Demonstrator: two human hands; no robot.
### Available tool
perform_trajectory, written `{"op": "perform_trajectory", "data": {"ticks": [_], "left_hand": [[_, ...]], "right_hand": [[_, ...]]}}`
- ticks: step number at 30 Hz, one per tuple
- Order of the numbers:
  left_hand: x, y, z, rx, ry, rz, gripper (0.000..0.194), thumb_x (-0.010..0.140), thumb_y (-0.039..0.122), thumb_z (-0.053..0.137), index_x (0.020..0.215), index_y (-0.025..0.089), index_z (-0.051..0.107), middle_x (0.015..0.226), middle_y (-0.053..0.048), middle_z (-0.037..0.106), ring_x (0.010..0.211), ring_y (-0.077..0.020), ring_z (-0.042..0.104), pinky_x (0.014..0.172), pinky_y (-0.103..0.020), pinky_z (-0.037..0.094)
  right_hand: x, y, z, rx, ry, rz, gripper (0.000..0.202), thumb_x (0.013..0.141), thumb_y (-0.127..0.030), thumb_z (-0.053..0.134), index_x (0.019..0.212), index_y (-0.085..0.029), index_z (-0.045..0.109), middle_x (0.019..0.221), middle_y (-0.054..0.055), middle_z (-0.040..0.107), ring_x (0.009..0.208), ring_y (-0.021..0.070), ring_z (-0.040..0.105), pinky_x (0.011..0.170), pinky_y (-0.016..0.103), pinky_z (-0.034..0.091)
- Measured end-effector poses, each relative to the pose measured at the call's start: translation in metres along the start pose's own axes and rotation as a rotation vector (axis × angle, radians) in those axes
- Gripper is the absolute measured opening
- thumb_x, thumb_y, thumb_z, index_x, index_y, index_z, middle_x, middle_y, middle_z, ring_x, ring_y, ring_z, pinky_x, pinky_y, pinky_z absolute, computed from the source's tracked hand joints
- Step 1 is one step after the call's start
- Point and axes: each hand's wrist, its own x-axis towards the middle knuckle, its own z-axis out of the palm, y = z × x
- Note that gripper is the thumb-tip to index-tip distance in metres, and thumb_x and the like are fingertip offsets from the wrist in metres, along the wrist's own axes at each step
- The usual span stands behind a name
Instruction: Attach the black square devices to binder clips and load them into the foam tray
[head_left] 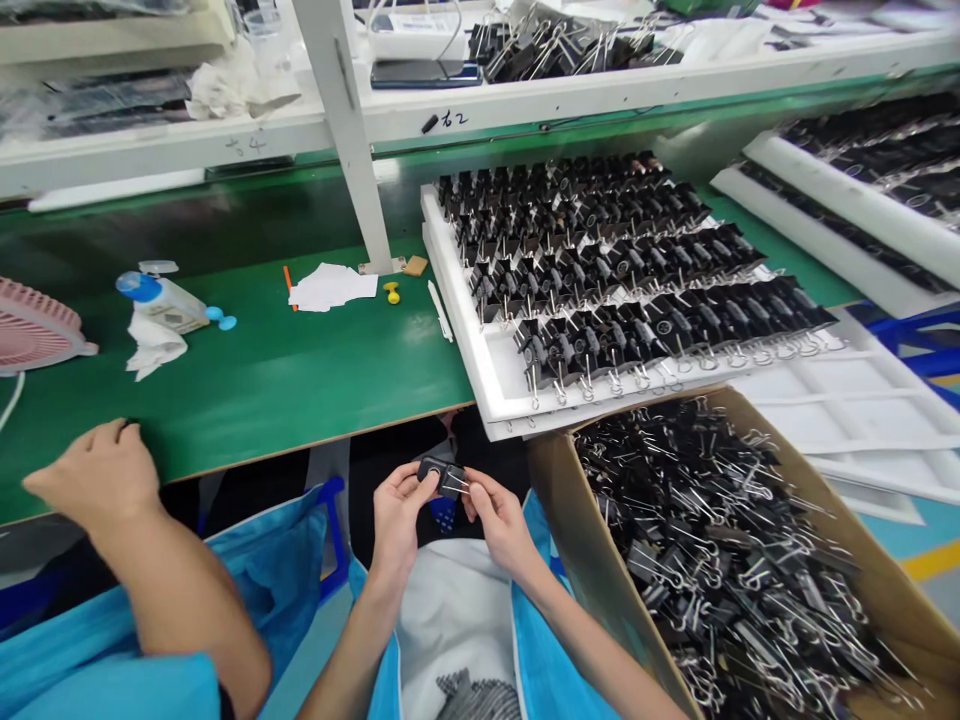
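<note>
My left hand [396, 512] and my right hand [495, 515] meet just below the green table's front edge, over my lap. Together they pinch a small black part [433, 470] with a black binder clip [454, 482] on it, its wire handles pointing right. To my right, a cardboard box [559, 490] is heaped with loose black binder clips [720, 560]. Above it, a white foam tray [495, 370] carries several rows of clipped black parts [622, 270].
A co-worker's hand [94, 475] rests on the green table [300, 370] at the left edge. A pink fan [34, 330], a blue-capped bottle [161, 300], tissue, paper scraps [330, 287] and a white shelf post [349, 140] stand on the table. More white trays [862, 400] lie right.
</note>
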Motion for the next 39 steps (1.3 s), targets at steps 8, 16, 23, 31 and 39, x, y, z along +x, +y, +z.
{"op": "perform_trajectory", "data": {"ticks": [8,16,23,31,39], "left_hand": [[0.006,0.003,-0.005,0.034,-0.012,-0.014,0.049,0.058,0.032,0.098,0.096,0.011,0.075,0.085,-0.009,0.079,0.072,-0.0171,0.073,0.070,-0.025,0.058],[0.009,-0.010,0.010,0.102,-0.038,0.076,0.042,0.061,0.031,0.096,0.094,0.014,0.075,0.085,-0.007,0.079,0.075,-0.0170,0.073,0.074,-0.025,0.058],[-0.014,-0.022,0.021,0.247,-0.053,0.159,0.033,0.068,0.032,0.093,0.091,0.016,0.075,0.085,-0.007,0.078,0.075,-0.0180,0.072,0.071,-0.025,0.056],[-0.012,-0.022,0.016,0.228,-0.062,0.105,0.037,0.065,0.034,0.094,0.090,0.015,0.075,0.082,-0.008,0.078,0.073,-0.0188,0.072,0.071,-0.027,0.057],[-0.011,-0.025,0.013,0.212,-0.055,0.095,0.039,0.065,0.035,0.094,0.091,0.014,0.075,0.082,-0.008,0.078,0.071,-0.0180,0.072,0.071,-0.027,0.058]], "right_hand": [[-0.002,-0.009,-0.004,0.067,-0.071,0.089,0.056,0.093,-0.065,0.064,0.123,-0.018,0.064,0.080,0.002,0.063,0.063,0.0137,0.054,0.062,0.028,0.045],[0.007,-0.019,-0.014,-0.086,0.133,0.126,0.064,0.095,-0.077,0.048,0.099,-0.016,0.068,0.078,0.003,0.062,0.067,0.0160,0.057,0.057,0.026,0.043],[0.027,-0.029,-0.009,-0.744,0.242,0.044,0.064,0.109,-0.055,0.026,0.058,-0.021,0.047,0.061,0.005,0.058,0.060,0.0175,0.051,0.062,0.031,0.030],[0.031,-0.024,-0.008,-0.846,0.222,-0.006,0.060,0.111,-0.043,0.024,0.058,-0.023,0.044,0.060,0.008,0.061,0.058,0.0188,0.054,0.062,0.034,0.027],[0.030,-0.024,-0.005,-0.854,0.229,0.017,0.063,0.112,-0.044,0.024,0.060,-0.021,0.052,0.064,0.009,0.064,0.061,0.0189,0.058,0.063,0.032,0.030]]}}
